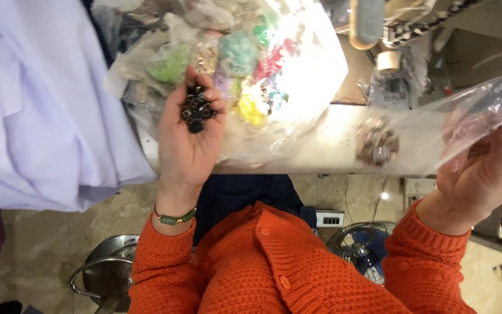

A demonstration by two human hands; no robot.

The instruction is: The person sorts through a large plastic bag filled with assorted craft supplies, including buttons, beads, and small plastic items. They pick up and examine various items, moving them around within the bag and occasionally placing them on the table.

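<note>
A small heap of dark, shiny round buttons (197,109) is cupped in the palm of the left hand (188,135), whose fingers (200,78) are curled loosely over the heap from above, half closed around it. The hand is raised palm-up in front of a large clear plastic bag (297,87) that lies on the pale table (332,157); the bag is crinkled and glossy and is stuffed with smaller packets of buttons in green, teal, pink, yellow and cream. A second, thinner clear plastic bag (437,136) is pinched at its upper edge by the right hand (483,174), the fingers closed on the film, and it is stretched out to the left over the table edge. At the low end of this bag a cluster of brownish, pearly buttons (377,141) is gathered, seen through the film. Both wrists are covered by the ribbed cuffs of a chunky orange knitted cardigan (274,267) with matching round buttons, and a thin green beaded bracelet (175,218) is worn on the left wrist. To the left, smooth pale lilac cloth (36,116) hangs in soft folds. Below the table a small fan (358,247) and a round metal stool (106,276) are seen on the marbled floor.
</note>
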